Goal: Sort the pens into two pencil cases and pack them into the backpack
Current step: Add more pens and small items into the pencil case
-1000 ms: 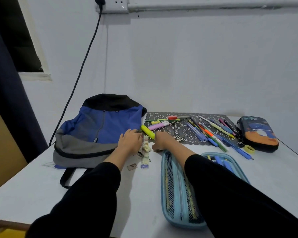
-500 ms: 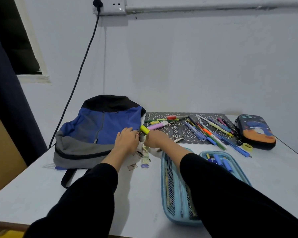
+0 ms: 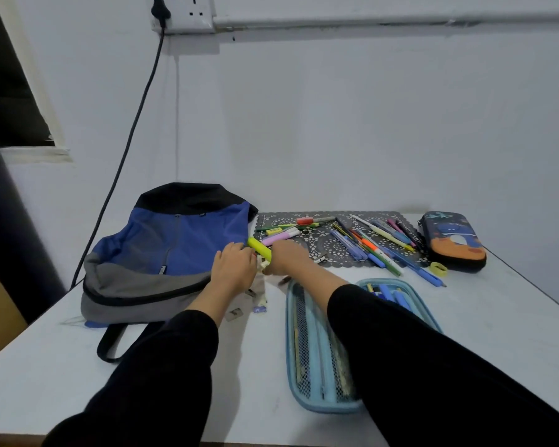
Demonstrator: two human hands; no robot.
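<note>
The right hand (image 3: 284,258) grips the yellow highlighter (image 3: 259,247) just beside the backpack (image 3: 175,246), at the left edge of the mat (image 3: 321,248) where the other pens (image 3: 367,244) lie, and the left hand (image 3: 234,267) curls its fingers at the same highlighter, though I cannot tell if they pinch it.

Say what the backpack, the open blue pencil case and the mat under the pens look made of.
Backpack: soft matte woven fabric, likely nylon; it sags and creases.
Open blue pencil case: fabric shell with mesh pocket, net holes visible.
Mat: dark, lace-like cutouts; probably plastic or vinyl, unsure.
</note>
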